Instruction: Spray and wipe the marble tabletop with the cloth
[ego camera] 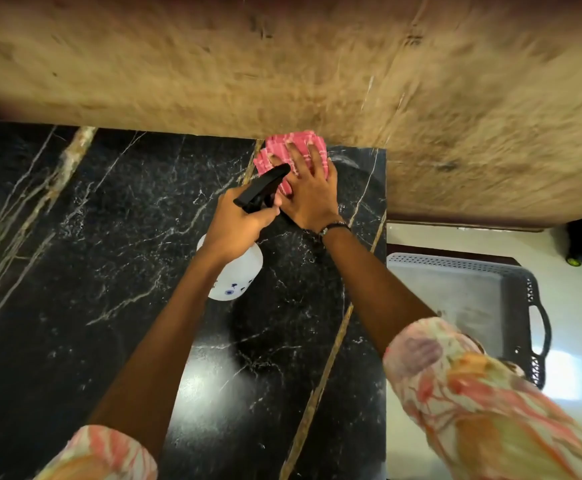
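The black marble tabletop point(92, 254) with white and gold veins fills the lower left of the head view. A folded pink striped cloth point(296, 142) lies at the far right corner of the top, against the wall. My right hand point(312, 188) is pressed flat on the cloth, fingers spread. My left hand point(237, 226) grips a white spray bottle point(239, 278) by its neck, a finger at the black trigger head point(263, 187), whose nozzle points toward the cloth. The bottle hangs above the marble, just left of my right hand.
A tan textured wall point(282, 64) runs along the far edge of the tabletop. Off the right edge, lower down, sits a grey plastic basket point(455, 299) with a handle on a pale floor point(577, 341). A dark object stands at far right.
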The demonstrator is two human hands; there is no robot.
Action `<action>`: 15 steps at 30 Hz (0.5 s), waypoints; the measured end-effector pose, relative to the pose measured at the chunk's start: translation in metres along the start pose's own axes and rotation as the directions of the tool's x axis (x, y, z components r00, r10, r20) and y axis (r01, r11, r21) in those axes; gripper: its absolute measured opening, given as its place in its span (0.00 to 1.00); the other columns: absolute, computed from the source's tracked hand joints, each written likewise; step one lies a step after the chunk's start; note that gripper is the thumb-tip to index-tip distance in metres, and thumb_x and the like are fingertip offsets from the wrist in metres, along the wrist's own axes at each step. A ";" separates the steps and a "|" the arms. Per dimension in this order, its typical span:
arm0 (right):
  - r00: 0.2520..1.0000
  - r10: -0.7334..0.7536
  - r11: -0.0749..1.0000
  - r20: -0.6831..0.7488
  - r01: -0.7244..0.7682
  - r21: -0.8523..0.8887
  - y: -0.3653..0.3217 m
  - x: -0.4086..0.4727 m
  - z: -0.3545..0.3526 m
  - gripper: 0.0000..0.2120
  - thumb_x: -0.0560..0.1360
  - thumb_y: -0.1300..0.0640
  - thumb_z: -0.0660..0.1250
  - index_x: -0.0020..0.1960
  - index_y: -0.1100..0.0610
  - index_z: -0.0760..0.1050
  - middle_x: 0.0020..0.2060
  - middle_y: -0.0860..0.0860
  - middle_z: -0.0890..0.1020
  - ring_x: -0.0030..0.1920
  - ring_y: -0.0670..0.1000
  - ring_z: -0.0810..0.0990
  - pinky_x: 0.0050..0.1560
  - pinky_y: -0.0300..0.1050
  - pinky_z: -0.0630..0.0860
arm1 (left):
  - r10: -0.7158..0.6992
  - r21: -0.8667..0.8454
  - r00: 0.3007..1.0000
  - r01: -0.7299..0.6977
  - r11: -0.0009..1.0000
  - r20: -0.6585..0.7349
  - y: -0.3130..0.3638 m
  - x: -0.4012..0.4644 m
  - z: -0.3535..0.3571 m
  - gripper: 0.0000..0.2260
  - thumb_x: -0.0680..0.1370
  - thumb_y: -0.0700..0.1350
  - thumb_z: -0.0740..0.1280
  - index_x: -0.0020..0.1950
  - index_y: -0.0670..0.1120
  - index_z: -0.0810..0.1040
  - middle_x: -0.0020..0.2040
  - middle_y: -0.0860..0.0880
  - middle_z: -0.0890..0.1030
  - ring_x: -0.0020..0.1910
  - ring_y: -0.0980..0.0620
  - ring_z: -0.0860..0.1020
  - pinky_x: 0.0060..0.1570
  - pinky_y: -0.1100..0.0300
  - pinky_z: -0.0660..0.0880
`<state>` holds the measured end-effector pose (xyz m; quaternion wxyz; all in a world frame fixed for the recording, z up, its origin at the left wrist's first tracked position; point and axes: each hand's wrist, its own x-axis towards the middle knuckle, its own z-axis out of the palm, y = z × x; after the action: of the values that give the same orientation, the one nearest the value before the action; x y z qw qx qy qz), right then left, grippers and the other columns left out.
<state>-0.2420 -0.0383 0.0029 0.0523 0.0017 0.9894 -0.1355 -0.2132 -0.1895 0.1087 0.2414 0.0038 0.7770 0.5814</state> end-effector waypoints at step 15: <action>0.978 0.180 0.984 -0.108 -0.181 0.002 0.048 -0.059 0.004 0.32 0.73 0.34 0.51 0.75 0.43 0.61 0.76 0.50 0.62 0.76 0.60 0.56 0.70 0.65 0.55 | 0.011 0.015 0.999 -0.010 1.000 -0.040 0.000 0.002 0.000 0.07 0.73 0.33 0.63 0.45 0.42 0.78 0.46 0.26 0.76 0.19 0.58 0.64 0.22 0.63 0.62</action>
<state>-0.1824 0.0078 -0.0081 0.0111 0.0984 0.9871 -0.1261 -0.2143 -0.1887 0.1076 0.2228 -0.0021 0.7858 0.5769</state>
